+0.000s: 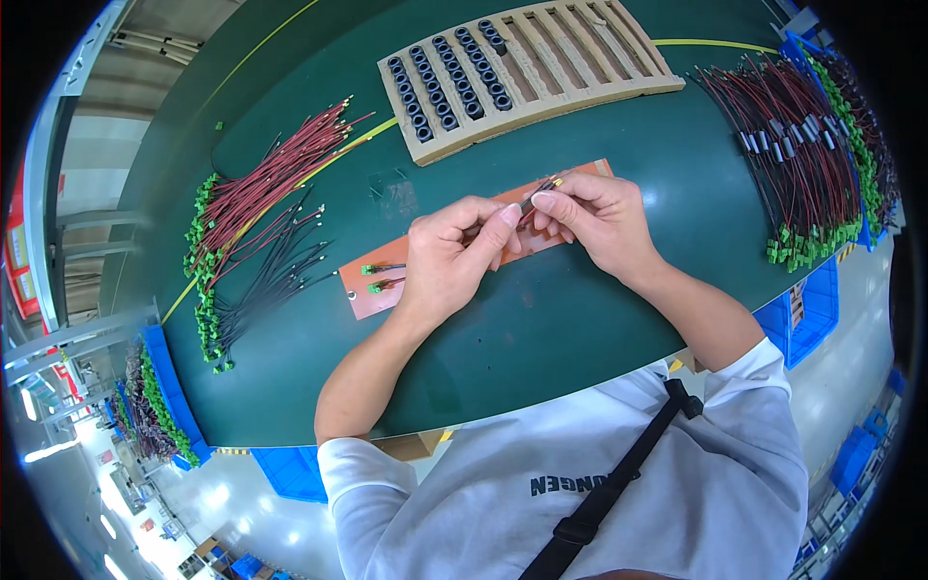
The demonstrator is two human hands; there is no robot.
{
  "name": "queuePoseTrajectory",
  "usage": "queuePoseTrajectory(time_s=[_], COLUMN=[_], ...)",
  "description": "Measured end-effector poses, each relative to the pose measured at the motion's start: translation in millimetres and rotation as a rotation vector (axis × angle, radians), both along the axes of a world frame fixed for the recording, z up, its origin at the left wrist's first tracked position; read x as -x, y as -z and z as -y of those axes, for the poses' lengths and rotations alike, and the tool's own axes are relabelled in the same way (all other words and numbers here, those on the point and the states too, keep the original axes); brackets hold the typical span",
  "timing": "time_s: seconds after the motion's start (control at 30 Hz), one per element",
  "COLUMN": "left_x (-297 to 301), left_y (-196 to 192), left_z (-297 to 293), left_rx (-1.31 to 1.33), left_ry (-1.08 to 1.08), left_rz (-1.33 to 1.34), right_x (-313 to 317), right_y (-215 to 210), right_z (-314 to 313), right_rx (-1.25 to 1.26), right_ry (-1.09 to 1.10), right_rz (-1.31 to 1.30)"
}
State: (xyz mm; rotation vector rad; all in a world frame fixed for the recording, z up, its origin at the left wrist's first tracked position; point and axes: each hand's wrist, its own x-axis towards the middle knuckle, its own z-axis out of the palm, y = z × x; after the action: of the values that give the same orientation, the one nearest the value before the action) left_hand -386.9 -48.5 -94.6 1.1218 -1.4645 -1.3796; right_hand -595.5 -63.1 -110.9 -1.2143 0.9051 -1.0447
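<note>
Over a long orange-brown board [360,304], my left hand [456,249] and my right hand [607,220] meet, both closed in a pinch. Dark wires [528,206] pass between their fingertips, and brass-coloured terminals [554,183] stick out beyond my right thumb. To the left of my left hand, two green connectors [371,270] with short leads lie on the board. Those leads run under my left hand, which hides whether they join the pinched wires. My fingers cover most of the held part.
On the green table [541,338], red wires [280,164] and black wires [280,277] with green connectors lie left. A slotted tray [541,116] holds black hollow cylinders [449,82] at the back. Wires with grey cylinders [793,140] lie right, beside a blue bin [817,319].
</note>
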Motion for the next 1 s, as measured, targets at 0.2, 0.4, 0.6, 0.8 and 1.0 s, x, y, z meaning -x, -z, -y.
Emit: queuePoseTrajectory(time_s=[0.2, 0.4, 0.6, 0.8, 1.0], left_x=[-1, 0, -2, -31, -40], left_y=[2, 6, 2, -15, -10], left_z=[0, 1, 6, 9, -21], left_rx=[0.033, 0.063, 0.017, 0.449, 0.738], left_ry=[0.012, 0.023, 0.001, -0.068, 0.01], left_rz=[0.059, 0.068, 0.037, 0.328, 0.603], right_x=[-1, 0, 5, 17, 17], right_y=[-1, 0, -4, 9, 9], right_z=[0, 0, 9, 13, 14], right_rx=[-0.005, 0.009, 0.425, 0.546, 0.502], right_ry=[0.011, 0.021, 0.116, 0.137, 0.099], right_rz=[-0.028, -0.033, -0.31, -0.436, -0.422])
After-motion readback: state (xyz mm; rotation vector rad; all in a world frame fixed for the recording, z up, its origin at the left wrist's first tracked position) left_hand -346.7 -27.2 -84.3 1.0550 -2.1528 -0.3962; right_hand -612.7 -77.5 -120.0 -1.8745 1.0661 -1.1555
